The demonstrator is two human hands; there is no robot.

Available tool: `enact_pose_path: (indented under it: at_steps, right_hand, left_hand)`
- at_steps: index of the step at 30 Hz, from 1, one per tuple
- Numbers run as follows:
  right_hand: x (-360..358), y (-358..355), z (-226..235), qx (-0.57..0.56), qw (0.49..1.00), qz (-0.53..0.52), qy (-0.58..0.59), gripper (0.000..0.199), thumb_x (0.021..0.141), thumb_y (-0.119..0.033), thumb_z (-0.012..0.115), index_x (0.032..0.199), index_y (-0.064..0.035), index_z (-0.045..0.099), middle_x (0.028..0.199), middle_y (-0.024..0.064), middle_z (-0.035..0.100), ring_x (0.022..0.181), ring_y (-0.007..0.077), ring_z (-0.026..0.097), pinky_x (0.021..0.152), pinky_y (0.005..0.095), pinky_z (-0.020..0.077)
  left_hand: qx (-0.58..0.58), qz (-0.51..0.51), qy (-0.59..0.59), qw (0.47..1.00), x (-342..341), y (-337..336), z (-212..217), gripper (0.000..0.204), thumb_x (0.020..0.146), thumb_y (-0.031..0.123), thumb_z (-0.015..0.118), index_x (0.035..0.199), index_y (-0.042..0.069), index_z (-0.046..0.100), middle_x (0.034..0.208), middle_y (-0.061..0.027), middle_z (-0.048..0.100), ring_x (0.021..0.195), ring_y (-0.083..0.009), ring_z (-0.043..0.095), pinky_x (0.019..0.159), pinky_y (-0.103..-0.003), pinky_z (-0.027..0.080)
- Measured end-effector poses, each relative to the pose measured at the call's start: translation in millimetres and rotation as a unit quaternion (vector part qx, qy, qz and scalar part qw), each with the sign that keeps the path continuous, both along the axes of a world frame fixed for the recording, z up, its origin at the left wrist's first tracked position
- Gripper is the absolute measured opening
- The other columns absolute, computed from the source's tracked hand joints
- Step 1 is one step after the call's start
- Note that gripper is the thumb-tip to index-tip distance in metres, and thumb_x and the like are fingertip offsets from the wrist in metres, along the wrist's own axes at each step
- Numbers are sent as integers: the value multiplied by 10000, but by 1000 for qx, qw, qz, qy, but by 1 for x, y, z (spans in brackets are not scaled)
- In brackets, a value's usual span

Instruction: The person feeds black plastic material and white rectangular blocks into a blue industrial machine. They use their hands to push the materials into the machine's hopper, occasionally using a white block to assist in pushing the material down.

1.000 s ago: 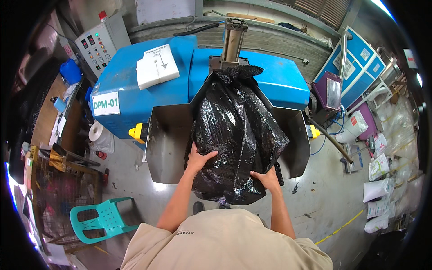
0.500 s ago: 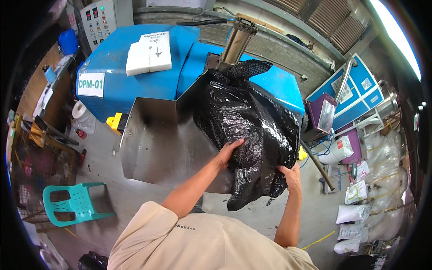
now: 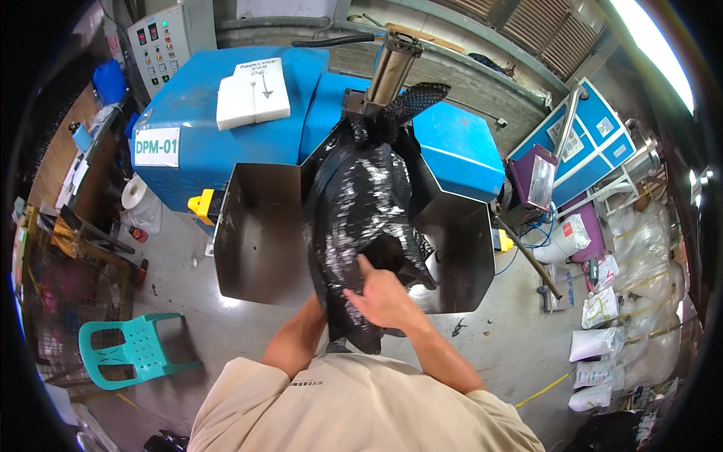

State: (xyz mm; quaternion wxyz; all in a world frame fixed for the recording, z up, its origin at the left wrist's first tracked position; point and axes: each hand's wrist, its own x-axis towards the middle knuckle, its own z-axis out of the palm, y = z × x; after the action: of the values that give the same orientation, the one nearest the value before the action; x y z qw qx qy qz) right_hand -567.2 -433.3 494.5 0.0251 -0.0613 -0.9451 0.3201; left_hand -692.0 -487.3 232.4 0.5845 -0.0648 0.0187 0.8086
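Black bag (image 3: 361,218) now upright, steel hopper (image 3: 260,233).

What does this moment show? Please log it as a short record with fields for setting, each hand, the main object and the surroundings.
Setting: workshop floor, seen from above the person
Main object: black plastic bag, full, upright in the steel chute of a blue machine
Right hand: right hand pressed flat on the bag's lower front
Left hand: left hand hidden behind the bag; only the forearm shows
Bag top: gathered near a metal cylinder
Surroundings: teal plastic chair at left, white sacks at right
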Motion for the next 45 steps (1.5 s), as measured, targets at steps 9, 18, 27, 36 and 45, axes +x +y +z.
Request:
enact_pose_path:
  at_steps: [9, 18, 27, 36, 45]
  right_hand:
    - [-47, -117, -21, 138, 988, 48, 44, 587, 866, -141, 633, 1271, 248, 458, 746, 265, 681, 636, 412, 690, 578, 475, 552]
    - [36, -78, -66, -68, 982, -171, -36, 405, 833, -108, 656, 1193, 77, 636, 952, 284, 722, 897, 458, 709, 810, 513, 551]
    - [152, -24, -74, -293, 828, -473, -71, 206, 713, -67, 620, 870, 40, 698, 774, 90, 695, 677, 195, 636, 625, 348, 482]
    - [157, -4, -63, -459, 757, -463, -40, 315, 846, -128, 730, 1103, 44, 668, 936, 104, 728, 803, 223, 727, 758, 361, 608]
    - [133, 46, -28, -295, 818, -485, 90, 480, 867, -191, 810, 1261, 28, 645, 1120, 149, 732, 1008, 262, 717, 895, 389, 573]
  left_hand:
    - [-68, 6, -10, 998, 2, -128, -17, 675, 985, 627, 565, 1332, 52, 638, 1214, -143, 699, 1125, -301, 666, 1021, -495, 533]
    - [-107, 25, 24, 994, -15, -100, -7, 643, 976, 611, 603, 1291, 53, 656, 1132, -142, 719, 1066, -295, 683, 950, -484, 576]
    - [-450, 8, 365, 815, -20, -118, 103, 682, 915, 487, 790, 1229, -104, 662, 1123, -157, 731, 993, -212, 701, 908, -367, 552]
    - [-471, 69, 584, 657, -38, -121, 131, 584, 860, 455, 827, 1047, -90, 731, 1001, -209, 771, 929, -293, 744, 851, -408, 553]
    - [-544, -97, 668, 498, -13, -59, 79, 786, 901, 650, 684, 1156, -94, 682, 1193, -310, 704, 1172, -464, 664, 988, -527, 536]
